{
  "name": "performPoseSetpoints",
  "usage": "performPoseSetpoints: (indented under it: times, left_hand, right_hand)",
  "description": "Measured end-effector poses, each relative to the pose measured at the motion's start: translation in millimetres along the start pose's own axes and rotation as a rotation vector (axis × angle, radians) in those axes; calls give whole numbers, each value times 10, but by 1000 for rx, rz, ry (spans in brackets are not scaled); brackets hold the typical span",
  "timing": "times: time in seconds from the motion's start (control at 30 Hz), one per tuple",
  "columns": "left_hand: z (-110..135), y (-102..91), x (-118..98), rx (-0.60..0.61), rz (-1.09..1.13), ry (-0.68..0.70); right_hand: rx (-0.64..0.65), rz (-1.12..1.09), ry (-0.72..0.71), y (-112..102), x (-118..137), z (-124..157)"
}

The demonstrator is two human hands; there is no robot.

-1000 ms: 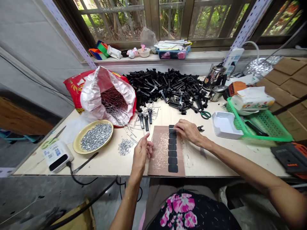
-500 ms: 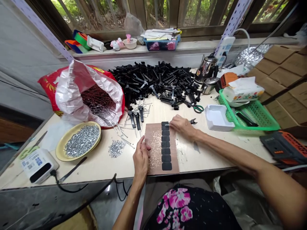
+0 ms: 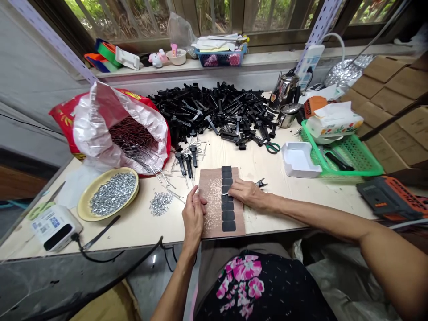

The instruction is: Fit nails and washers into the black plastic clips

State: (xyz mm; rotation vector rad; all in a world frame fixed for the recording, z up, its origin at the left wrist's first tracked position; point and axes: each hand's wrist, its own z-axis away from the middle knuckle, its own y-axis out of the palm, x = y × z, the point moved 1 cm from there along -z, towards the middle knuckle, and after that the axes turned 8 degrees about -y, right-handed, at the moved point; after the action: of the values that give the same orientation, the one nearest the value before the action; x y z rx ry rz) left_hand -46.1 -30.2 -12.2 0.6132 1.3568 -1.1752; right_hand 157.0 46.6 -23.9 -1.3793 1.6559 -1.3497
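A brown backing sheet (image 3: 214,196) with a column of black rounded pads (image 3: 228,205) lies at the table's front edge. My right hand (image 3: 245,195) rests on the sheet, fingertips pinching at a pad near the middle of the column. My left hand (image 3: 194,215) grips the sheet's left edge, fingers curled and pinched; a thin metal pin seems to stick up from them, though it is hard to make out. A few black-headed pins (image 3: 187,161) lie just beyond the sheet.
A heap of black plastic parts (image 3: 217,111) fills the back. A red-and-white bag of metal pins (image 3: 120,129) and a yellow plate of small metal bits (image 3: 109,198) sit left. White tray (image 3: 297,160), green basket (image 3: 344,156), kettle (image 3: 284,91), scissors (image 3: 272,146) on the right.
My right hand slid from the top pad down toward the middle of the column. My left hand came down onto the sheet's left edge. The camera view shifted slightly.
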Motion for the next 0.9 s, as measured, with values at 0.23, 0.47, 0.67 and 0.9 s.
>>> performPoseSetpoints:
  times: [0.23,0.47,0.67,0.9]
  left_hand:
    - [15,7,24,1,-40,30]
    - [36,-15,2,6,-3,14]
    - [91,8,65,-32,151,-20]
    - [58,-455,110,-383,15,109]
  right_hand:
    - [114,-291,158,-711,190,347]
    - [265,-364,379,-1078,742,2280]
    - [28,-68,349,-1163,508,1825]
    - [18,150,-144,-555,-20,-811]
